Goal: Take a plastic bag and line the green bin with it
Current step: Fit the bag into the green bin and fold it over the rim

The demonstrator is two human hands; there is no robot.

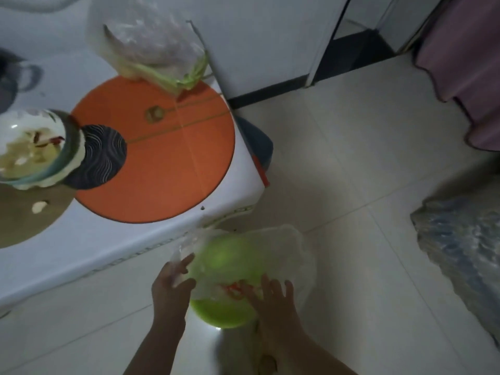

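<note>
A round green bin (220, 312) stands on the tiled floor beside a white table. A thin see-through plastic bag (273, 250) with red print is spread over its mouth and hangs past its right side. My left hand (170, 285) pinches the bag's edge at the bin's left rim. My right hand (272, 299) rests on the bag at the bin's near right rim, fingers spread. The bin's far rim is hidden under the plastic.
The white table (151, 239) carries an orange round mat (167, 158), a bowl of food (35, 150) and a bag of greens (146, 44). A dark bin (257, 144) stands behind the table. A wrapped bundle (465, 244) lies at the right, a purple curtain (465, 63) at the far right.
</note>
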